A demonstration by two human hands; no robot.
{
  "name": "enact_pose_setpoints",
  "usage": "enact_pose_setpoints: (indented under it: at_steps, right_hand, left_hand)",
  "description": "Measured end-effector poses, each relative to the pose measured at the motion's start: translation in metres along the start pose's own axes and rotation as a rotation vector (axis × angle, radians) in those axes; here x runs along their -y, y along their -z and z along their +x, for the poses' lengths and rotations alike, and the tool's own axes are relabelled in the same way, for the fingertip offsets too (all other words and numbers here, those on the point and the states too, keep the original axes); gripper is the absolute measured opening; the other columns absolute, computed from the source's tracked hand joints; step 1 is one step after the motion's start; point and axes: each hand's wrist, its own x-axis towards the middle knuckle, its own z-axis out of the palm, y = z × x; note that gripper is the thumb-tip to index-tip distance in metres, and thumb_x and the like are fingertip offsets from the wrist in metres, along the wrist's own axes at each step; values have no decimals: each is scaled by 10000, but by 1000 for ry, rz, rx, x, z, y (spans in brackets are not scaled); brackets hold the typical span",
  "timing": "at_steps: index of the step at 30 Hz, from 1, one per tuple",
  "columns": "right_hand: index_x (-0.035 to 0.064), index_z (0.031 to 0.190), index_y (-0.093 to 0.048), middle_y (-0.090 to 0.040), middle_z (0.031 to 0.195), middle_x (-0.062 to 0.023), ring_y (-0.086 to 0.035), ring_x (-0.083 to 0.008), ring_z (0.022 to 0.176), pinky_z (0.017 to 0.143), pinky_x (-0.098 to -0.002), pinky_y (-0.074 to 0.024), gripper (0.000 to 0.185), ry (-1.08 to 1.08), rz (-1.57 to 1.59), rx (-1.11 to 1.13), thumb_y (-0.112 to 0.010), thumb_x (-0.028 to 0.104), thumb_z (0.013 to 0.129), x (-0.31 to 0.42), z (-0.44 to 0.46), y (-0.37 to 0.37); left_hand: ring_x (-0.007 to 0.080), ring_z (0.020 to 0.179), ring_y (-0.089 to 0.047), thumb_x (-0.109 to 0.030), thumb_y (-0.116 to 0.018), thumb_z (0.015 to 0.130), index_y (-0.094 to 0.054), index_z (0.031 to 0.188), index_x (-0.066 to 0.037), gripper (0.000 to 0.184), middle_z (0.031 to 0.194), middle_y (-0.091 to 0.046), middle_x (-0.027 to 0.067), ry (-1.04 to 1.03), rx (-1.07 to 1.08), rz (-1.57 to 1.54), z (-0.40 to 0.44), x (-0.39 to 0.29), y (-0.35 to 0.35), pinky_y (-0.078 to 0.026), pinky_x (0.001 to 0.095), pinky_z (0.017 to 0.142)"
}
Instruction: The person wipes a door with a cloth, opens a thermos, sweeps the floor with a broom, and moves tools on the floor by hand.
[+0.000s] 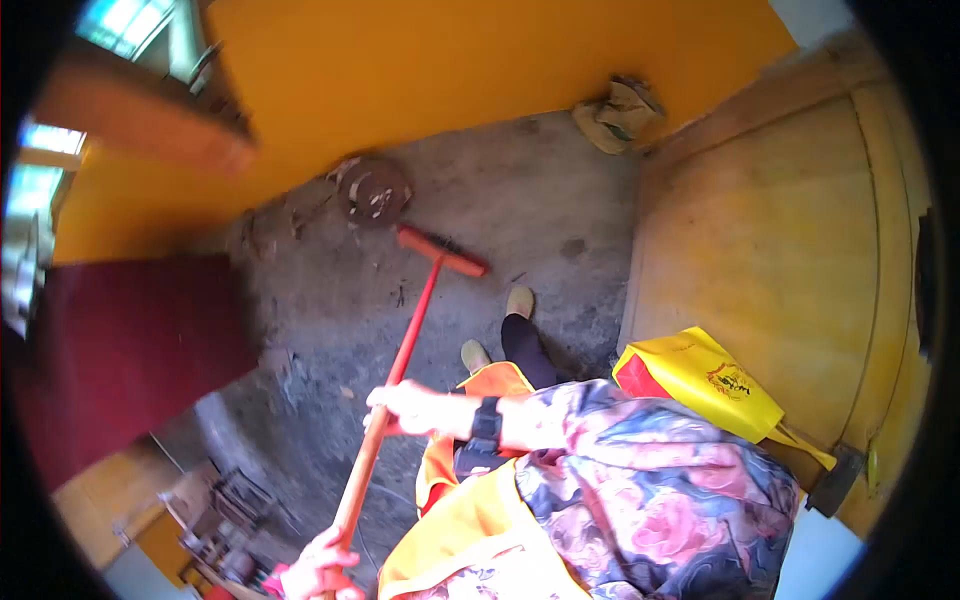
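A long-handled broom slants across the middle of the view, its red head (pixel 441 251) on the grey floor and its handle (pixel 362 470) running down to the lower left. Wrapped round the middle of the handle is my right hand (pixel 402 408), below a dark wrist strap (pixel 487 425) and a floral sleeve. My left hand (pixel 322 568) grips the handle lower in the view, near the bottom edge. Just beyond the broom head lies a round brown object (pixel 374 190) with pale flecks, by the orange wall.
A yellow bag (pixel 705 385) hangs beside the wooden panel (pixel 750 250) at right. Crumpled tan cloth (pixel 618 115) lies in the far corner. Dark red surface (pixel 140 350) stands at left, cluttered items (pixel 225 520) at lower left. My shoes (pixel 520 300) are on the floor (pixel 500 190).
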Motion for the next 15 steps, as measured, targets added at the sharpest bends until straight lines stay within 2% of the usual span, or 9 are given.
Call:
enact_pose_setpoints:
  at_steps: [2,4,6,8,9,10,12,14,15]
  right_hand:
    - [-29,805,-467,-520,744,-157,-566,-286,726,715,-429,-486,144,83,-124,5,-532,97,780,19,-31,9]
    - [-23,779,-461,-511,719,-144,-550,-277,716,739,-414,-472,126,130,-67,-86,-516,91,771,29,-17,48]
    - [-12,750,-450,-494,691,-126,-530,-266,697,751,-397,-462,83,125,56,-50,-494,58,750,44,-15,87]
    - [-3,737,-434,-472,689,-115,-512,-257,693,762,-385,-454,67,119,73,-123,-481,43,727,42,1,117]
    - [0,764,-425,-464,732,-122,-505,-253,701,745,-384,-459,75,123,20,-267,-476,32,719,37,-7,107]
    - [0,764,-425,-464,732,-122,-505,-253,701,745,-384,-459,75,115,14,-276,-476,32,719,24,-1,107]
    - [-2,799,-416,-463,774,-134,-503,-251,710,735,-393,-464,110,22,-32,-246,-478,7,709,-11,24,96]
    - [-5,820,-414,-465,796,-141,-509,-257,729,727,-409,-470,131,-84,-7,-112,-486,-6,711,-46,43,67]
    - [-10,827,-411,-470,792,-146,-515,-260,731,725,-413,-474,135,-135,-48,-76,-490,-3,717,-59,45,49]
  left_hand:
    - [305,902,-525,-139,-588,740,-530,745,44,192,814,-551,137,793,-239,-327,42,-67,-29,-403,404,817]
    - [369,1034,-491,-92,-657,649,-576,665,-22,108,892,-602,149,360,35,-178,24,-3,-29,-302,482,947]
    - [366,1035,-491,-102,-657,664,-557,622,-16,138,881,-601,148,310,9,-275,32,27,-43,-304,477,945]
    - [355,1047,-488,-92,-653,671,-549,625,-2,144,873,-601,133,336,8,-306,28,51,-47,-312,460,941]
    - [342,1029,-503,-50,-674,653,-556,673,12,134,887,-594,106,353,19,-316,30,50,-47,-361,426,899]
    - [342,1029,-503,-50,-674,653,-556,673,12,134,887,-594,106,358,10,-324,22,44,-44,-361,426,899]
    - [324,1031,-508,-43,-673,650,-555,667,13,131,854,-593,103,430,55,-172,10,25,-32,-369,412,892]
    - [325,985,-538,-62,-694,628,-558,653,10,156,780,-595,112,473,-88,-67,-8,-4,-20,-407,406,849]
    - [327,976,-542,-86,-703,622,-558,647,7,173,775,-598,113,474,-91,-13,-19,-14,-16,-414,409,840]
